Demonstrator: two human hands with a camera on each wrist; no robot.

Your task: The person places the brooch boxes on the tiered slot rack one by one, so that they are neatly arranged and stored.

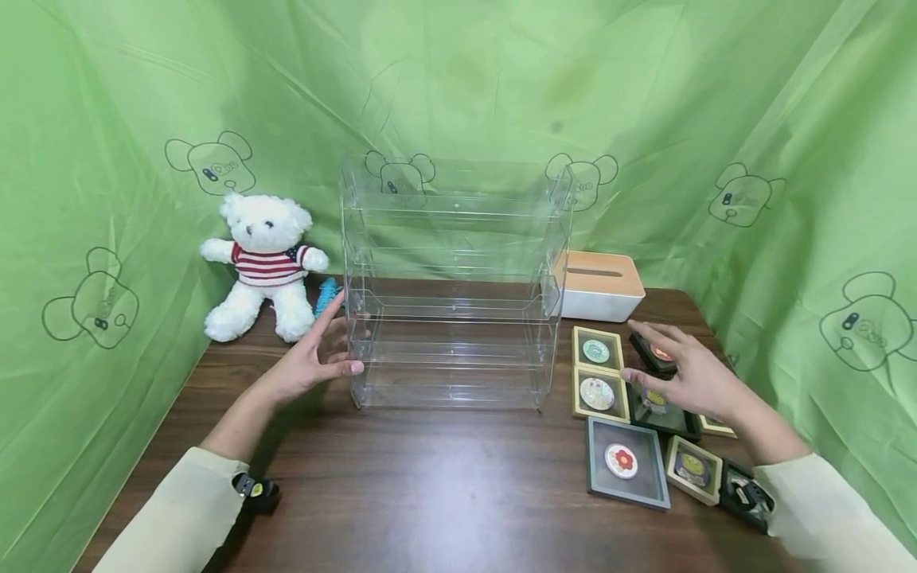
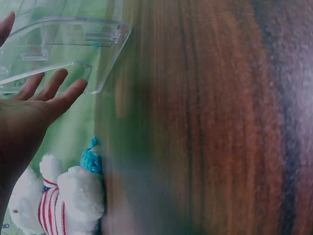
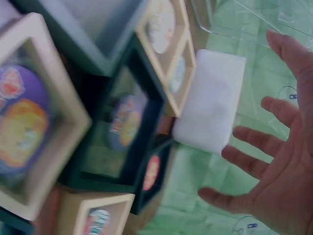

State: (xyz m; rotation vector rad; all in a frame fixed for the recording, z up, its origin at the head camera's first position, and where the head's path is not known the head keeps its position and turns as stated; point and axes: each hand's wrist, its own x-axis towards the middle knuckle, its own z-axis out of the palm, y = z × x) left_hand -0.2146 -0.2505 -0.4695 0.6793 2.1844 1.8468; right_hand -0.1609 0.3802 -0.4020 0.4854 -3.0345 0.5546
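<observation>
Clear rack [image 1: 451,309] upright on the worktop [image 1: 430,485], between the hands, the left one nearer.
Its shelves run from left to right. The left hand [image 1: 315,358] is spread at the rack's left side, thumb by the front edge; whether it touches the plastic, I cannot tell. The right hand [image 1: 688,374], fingers apart and holding nothing, is over the frames [image 1: 648,461] to the rack's right, well apart from the rack; the tissue box [image 1: 602,306] lies beyond them.
</observation>
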